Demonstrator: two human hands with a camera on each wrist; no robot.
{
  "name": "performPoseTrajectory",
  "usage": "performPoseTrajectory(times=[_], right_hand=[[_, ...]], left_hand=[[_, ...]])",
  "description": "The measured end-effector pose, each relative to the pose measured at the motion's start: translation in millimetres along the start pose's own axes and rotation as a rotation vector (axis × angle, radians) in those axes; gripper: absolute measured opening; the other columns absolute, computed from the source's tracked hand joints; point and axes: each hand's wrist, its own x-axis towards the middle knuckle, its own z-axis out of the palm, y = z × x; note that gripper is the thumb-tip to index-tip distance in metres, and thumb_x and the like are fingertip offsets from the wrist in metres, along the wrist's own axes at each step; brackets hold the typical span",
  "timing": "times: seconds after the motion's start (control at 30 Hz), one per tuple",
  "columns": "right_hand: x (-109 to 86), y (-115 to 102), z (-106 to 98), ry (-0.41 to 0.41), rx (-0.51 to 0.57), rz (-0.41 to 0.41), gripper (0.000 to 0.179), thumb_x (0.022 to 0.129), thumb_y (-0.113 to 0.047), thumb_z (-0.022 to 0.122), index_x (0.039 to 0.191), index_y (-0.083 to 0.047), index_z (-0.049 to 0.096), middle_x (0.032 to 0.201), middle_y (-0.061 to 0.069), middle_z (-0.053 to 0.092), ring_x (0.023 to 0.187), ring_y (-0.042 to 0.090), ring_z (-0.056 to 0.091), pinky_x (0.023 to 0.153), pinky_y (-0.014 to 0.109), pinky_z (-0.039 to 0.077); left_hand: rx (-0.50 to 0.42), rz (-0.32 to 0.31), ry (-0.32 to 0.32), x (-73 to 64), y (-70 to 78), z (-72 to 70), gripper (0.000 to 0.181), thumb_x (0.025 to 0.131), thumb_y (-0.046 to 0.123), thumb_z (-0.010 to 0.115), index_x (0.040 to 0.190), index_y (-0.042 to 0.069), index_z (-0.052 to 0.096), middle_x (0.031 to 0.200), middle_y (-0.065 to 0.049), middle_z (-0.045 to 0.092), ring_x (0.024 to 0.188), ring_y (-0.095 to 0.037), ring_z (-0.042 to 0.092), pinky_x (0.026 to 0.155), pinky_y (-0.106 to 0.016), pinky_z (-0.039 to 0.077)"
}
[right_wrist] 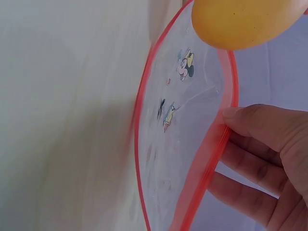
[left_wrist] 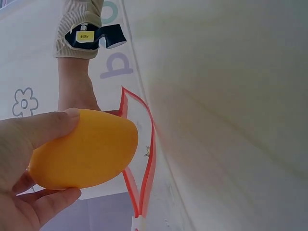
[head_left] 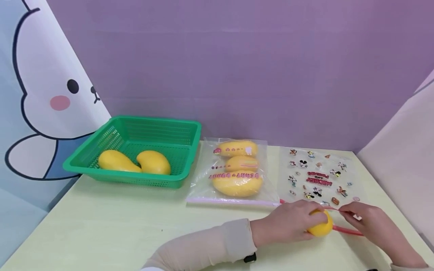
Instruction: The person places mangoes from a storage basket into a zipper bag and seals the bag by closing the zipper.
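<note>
My left hand [head_left: 293, 222] grips a yellow mango [head_left: 320, 225] at the mouth of a clear zip bag [head_left: 318, 177] printed with cartoon figures. In the left wrist view the mango [left_wrist: 91, 149] lies between thumb and fingers, in front of the bag's red-edged opening. My right hand [head_left: 369, 222] pinches the upper red rim of that bag; the right wrist view shows thumb and fingers on the red strip [right_wrist: 216, 139], with the mouth spread apart. Whether the mango's tip has passed the rim is hard to tell.
A second zip bag [head_left: 200, 184] with a lilac seal lies left of the printed one, with several mangoes [head_left: 237, 184] inside. A green basket [head_left: 190, 162] at the back left holds two mangoes [head_left: 154, 162]. A purple wall [head_left: 237, 75] stands behind the table.
</note>
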Motion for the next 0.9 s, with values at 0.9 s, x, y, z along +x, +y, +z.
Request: performPoseTrajectory(times=[0.9], right_hand=[[6.7,-1.4,-4.2,0.039,0.036,-0.03,0.052,0.092,-0.054,0.038,0.076,-0.014,0.066,0.07,-0.017,0.056,0.06,-0.007,0.047,0.051,0.009,0.037]], left_hand=[[0.347,0.182,-0.1,30.6,13.5,9.0,0.032,0.102,0.02,0.04,0.13,0.035,0.046,0.135,0.011,0.046,0.125,-0.008,0.042,0.104,-0.017,0.029]])
